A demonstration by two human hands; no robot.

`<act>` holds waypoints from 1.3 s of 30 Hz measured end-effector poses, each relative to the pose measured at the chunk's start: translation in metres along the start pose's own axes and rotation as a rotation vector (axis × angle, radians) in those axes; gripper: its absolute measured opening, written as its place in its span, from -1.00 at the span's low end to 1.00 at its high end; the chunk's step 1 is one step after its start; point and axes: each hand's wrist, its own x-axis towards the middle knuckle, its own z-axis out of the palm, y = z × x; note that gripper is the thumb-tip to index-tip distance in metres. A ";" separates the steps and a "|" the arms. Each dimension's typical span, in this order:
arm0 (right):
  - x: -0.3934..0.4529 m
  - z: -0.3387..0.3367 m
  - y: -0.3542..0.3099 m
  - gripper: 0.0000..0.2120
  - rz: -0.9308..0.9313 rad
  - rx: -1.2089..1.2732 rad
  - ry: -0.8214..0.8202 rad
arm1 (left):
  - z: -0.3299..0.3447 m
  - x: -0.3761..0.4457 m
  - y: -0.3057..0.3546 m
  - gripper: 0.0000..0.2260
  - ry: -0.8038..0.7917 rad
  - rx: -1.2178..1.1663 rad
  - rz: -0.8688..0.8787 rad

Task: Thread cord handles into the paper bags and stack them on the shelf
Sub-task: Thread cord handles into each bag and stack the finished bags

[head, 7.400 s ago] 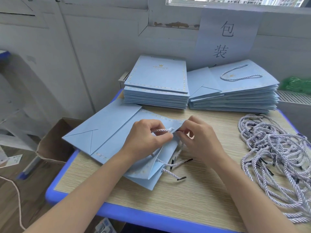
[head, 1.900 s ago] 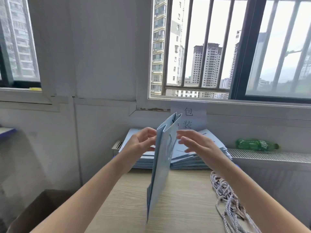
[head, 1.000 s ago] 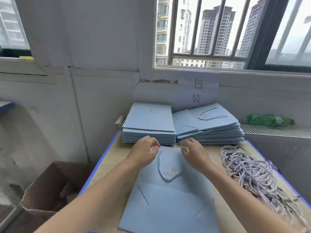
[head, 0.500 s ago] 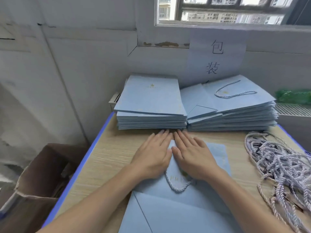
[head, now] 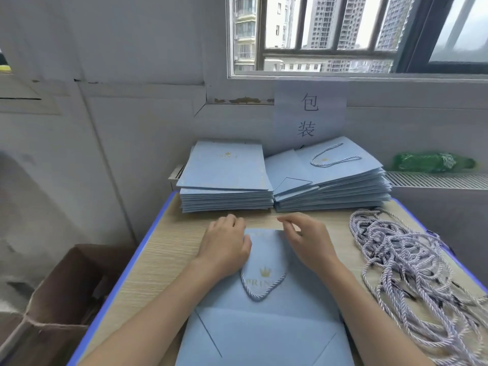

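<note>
Two hands sat on the flat light-blue paper bag (head: 266,326) at lower centre of the wooden surface (head: 169,249): the left hand (head: 224,247) rested on it, fingers bent, and the right hand (head: 303,240) hung loosely curled. It looked light and bendy; lift by its edges.

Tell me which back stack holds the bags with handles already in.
The right stack: a cord loop lies on its top bag. The left stack shows none.

Both forearms reach fwd, bare. Left hand (head: 224,247) lies palm-down, fingers bent at the tips. Right hand (head: 307,239) is raised a bit, fingers loosely curled, thumb near index.
</note>
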 end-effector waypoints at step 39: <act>0.014 -0.074 -0.046 -0.81 -0.082 0.014 -0.193 | -0.090 0.028 0.015 -0.75 0.682 -0.102 0.328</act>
